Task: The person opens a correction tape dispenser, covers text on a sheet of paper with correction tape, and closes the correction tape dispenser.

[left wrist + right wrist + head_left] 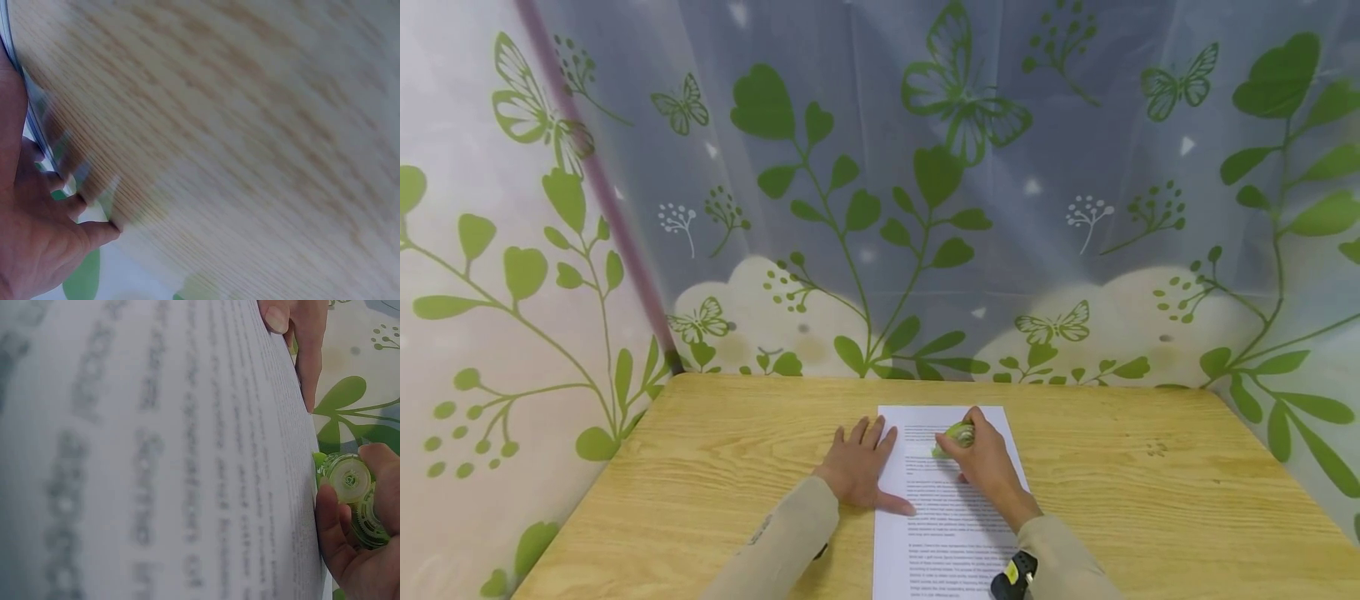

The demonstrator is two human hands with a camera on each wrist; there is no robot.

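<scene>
A white printed sheet of paper (891, 554) lies on the wooden table, its text running in several paragraphs. Over its left edge my left hand (859, 468) rests flat with fingers spread, the thumb lying on the page; the left wrist view shows the same hand (44, 240) against the tabletop. My right hand (991, 467) pinches a green see-through correction tape dispenser (960, 432) between thumb and fingers, above the upper text. In the right wrist view the dispenser's (349, 480) round spool and toothed gear show, and its tip is at the paper. Whether tape has been laid is unclear.
The wooden table (715, 450) extends to both sides of the sheet. Behind it hangs a curtain (880, 250) printed with green leaves and butterflies, which also closes off the left and right. A black device (1013, 577) is strapped at the right wrist.
</scene>
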